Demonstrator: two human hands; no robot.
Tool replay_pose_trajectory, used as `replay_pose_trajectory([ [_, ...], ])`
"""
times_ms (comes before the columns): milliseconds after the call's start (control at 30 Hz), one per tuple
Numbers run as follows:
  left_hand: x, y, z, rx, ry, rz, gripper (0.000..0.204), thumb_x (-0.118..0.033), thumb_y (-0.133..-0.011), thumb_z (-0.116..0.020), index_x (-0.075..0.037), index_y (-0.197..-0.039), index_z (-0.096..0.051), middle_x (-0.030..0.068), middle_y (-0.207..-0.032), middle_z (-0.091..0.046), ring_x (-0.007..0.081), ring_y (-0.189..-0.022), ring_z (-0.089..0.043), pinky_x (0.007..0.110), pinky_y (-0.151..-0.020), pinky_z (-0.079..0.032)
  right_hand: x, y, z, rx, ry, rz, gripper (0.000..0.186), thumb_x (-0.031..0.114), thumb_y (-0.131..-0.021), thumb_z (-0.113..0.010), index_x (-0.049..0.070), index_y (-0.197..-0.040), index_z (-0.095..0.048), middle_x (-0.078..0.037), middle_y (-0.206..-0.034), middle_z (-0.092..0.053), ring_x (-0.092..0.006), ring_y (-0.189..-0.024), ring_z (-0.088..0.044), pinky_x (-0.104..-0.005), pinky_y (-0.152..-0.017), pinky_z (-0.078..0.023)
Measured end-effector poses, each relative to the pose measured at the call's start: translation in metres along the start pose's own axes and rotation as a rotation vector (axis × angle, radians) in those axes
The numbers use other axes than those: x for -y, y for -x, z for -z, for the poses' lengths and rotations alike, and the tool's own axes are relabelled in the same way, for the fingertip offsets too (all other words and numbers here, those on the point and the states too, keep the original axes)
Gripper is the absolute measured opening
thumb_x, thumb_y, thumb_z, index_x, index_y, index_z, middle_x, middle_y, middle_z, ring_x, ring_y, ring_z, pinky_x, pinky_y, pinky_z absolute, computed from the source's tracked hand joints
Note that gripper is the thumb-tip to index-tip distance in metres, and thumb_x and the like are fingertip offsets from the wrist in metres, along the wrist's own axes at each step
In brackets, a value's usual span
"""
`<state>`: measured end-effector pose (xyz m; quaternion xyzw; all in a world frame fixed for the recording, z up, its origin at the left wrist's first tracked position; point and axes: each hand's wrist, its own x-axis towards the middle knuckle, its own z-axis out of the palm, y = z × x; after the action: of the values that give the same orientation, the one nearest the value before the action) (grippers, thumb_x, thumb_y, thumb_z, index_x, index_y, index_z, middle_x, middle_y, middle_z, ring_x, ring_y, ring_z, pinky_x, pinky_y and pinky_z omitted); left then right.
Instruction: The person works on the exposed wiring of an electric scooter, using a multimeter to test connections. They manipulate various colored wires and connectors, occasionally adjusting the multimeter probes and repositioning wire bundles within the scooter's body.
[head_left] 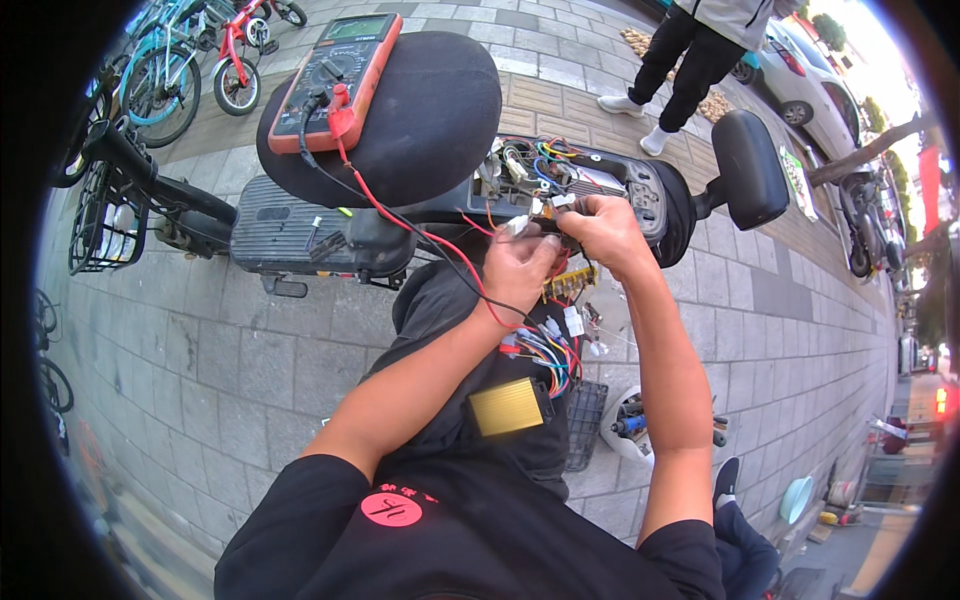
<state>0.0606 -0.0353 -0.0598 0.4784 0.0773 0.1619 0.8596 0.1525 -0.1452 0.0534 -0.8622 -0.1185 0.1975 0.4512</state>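
Wire connector, partly white, is clamped in right hand's fingertips, lying to their left, while left hand is just below-left, its grip I cannot tell.

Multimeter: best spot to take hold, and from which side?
I'd take the multimeter across its long sides, nearer the screen, coming from above. It lies face up on the black seat, longer than wide, and the red plug and black plug crowd its other end, so the screen end looks the freer one.
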Motion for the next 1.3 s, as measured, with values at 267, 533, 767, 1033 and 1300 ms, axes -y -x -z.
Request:
replay_pose_trajectory([
  [267,-0.024,0.0,0.008,-0.115,-0.033,-0.071,0.036,-0.02,-0.109,-0.064,-0.001,-0.14,-0.058,0.009,-0.107,-0.068,0.0172,-0.091,-0.072,0.033,-0.074,-0.067,-0.013,-0.008,0.004,0.02,0.028,-0.002,0.036,0.023,-0.085,-0.074,-0.011,-0.096,-0.076,-0.01,-0.084,-0.074,-0.0134,-0.073,-0.065,-0.033,-0.068,-0.054],
  [533,-0.04,-0.01,0.016,-0.203,0.01,-0.14,0.032,-0.025,-0.111,-0.062,-0.001,-0.132,-0.061,0.0122,-0.119,-0.072,0.0231,-0.11,-0.074,0.035,-0.079,-0.066,0.002,-0.002,0.01,0.02,0.156,0.057,0.031,0.022,-0.085,-0.073,-0.008,-0.092,-0.077,-0.006,-0.079,-0.071,-0.0113,-0.073,-0.062,-0.0317,-0.067,-0.051],
  [767,-0.041,-0.037,0.01,-0.139,0.03,-0.243,0.028,-0.021,-0.111,-0.061,-0.002,-0.131,-0.062,0.0113,-0.122,-0.071,0.0262,-0.107,-0.076,0.037,-0.079,-0.067,-0.006,-0.014,0.012,-0.015,0.198,0.045,0.028,0.02,-0.082,-0.07,-0.006,-0.09,-0.077,-0.005,-0.076,-0.069,-0.0124,-0.069,-0.061,-0.0323,-0.064,-0.05],
  [1033,-0.054,-0.076,0.0,-0.045,-0.107,-0.295,0.029,-0.02,-0.11,-0.063,-0.002,-0.134,-0.063,0.0089,-0.12,-0.073,0.0255,-0.106,-0.077,0.036,-0.079,-0.067,-0.007,-0.012,0.012,0.055,0.073,0.068,0.026,0.016,-0.082,-0.069,-0.003,-0.099,-0.076,-0.003,-0.076,-0.066,-0.0119,-0.072,-0.059,-0.0312,-0.066,-0.048],
  [1300,-0.065,-0.064,0.001,-0.029,-0.24,-0.295,0.033,-0.023,-0.111,-0.063,-0.002,-0.136,-0.059,0.0111,-0.122,-0.071,0.0273,-0.108,-0.076,0.034,-0.077,-0.067,-0.012,-0.022,0.023,0.192,-0.078,-0.055,0.027,0.013,-0.083,-0.069,0.0,-0.105,-0.079,-0.001,-0.075,-0.064,-0.0105,-0.061,-0.054,-0.0294,-0.054,-0.043],
])
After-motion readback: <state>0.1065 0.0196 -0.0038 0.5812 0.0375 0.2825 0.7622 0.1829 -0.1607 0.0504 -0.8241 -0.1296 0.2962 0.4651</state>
